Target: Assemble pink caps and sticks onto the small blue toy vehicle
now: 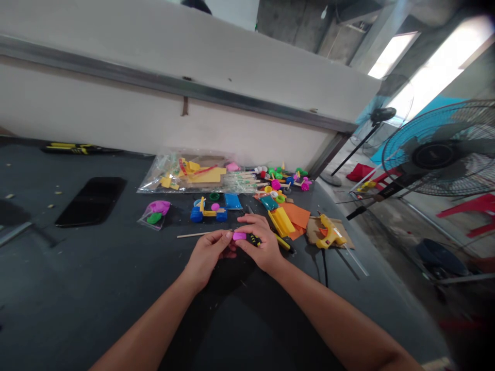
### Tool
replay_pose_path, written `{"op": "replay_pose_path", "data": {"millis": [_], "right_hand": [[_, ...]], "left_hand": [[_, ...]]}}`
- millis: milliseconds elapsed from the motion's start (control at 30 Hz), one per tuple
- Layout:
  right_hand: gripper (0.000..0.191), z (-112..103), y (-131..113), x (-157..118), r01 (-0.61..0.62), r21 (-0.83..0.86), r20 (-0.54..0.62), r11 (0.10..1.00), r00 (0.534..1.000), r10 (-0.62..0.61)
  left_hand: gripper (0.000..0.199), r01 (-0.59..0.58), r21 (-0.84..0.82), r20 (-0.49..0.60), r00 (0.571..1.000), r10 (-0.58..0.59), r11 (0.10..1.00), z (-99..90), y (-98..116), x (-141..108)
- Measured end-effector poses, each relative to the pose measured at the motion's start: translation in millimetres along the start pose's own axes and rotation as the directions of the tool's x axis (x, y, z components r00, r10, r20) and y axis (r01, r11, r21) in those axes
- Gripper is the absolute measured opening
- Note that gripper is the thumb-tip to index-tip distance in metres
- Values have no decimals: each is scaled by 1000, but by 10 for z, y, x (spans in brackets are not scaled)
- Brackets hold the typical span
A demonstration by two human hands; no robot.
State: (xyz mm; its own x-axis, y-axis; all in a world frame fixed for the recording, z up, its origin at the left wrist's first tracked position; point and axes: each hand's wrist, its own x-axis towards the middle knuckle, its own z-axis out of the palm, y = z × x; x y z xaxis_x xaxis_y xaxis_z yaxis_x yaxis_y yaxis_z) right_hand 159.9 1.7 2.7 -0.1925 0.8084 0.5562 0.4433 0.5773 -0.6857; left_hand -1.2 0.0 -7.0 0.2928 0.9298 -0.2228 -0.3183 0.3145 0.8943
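Both hands were over the dark grey table [116, 288]. Left hand [207, 257]: grip closed, thumb against fingers, on a thin pale wooden stick [192, 235] that poked out to the left, near level. Right hand [265, 247]: grip nearly closed, thumb and fingers around a small bright-pink soft-looking piece [239, 236]. Pink piece sat between the hands, beside the left thumb tip; fingers hid whether it touched the stick.

Just beyond the hands: small blue-and-yellow model with a pink ball [209, 212]. Left of that, clear bag with pink and green lumps [154, 214]; further left, black phone-like slab [92, 201]. Behind, large clear plastic bag holding yellow pieces [193, 175], with a cluster of colourful small parts [284, 179] to its right. Right of the hands: folded yellow piece [281, 221], orange sheets [297, 216], and yellow glue gun [329, 234] on brown cardboard [312, 233].
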Motion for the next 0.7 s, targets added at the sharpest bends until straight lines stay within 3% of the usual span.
{"op": "replay_pose_path", "data": {"millis": [700], "right_hand": [[17,18,19,-3,3,-29,-23,1000,1000,-3]], "left_hand": [[28,-4,-17,55,998,5,1000,12,-18,-8]]}}
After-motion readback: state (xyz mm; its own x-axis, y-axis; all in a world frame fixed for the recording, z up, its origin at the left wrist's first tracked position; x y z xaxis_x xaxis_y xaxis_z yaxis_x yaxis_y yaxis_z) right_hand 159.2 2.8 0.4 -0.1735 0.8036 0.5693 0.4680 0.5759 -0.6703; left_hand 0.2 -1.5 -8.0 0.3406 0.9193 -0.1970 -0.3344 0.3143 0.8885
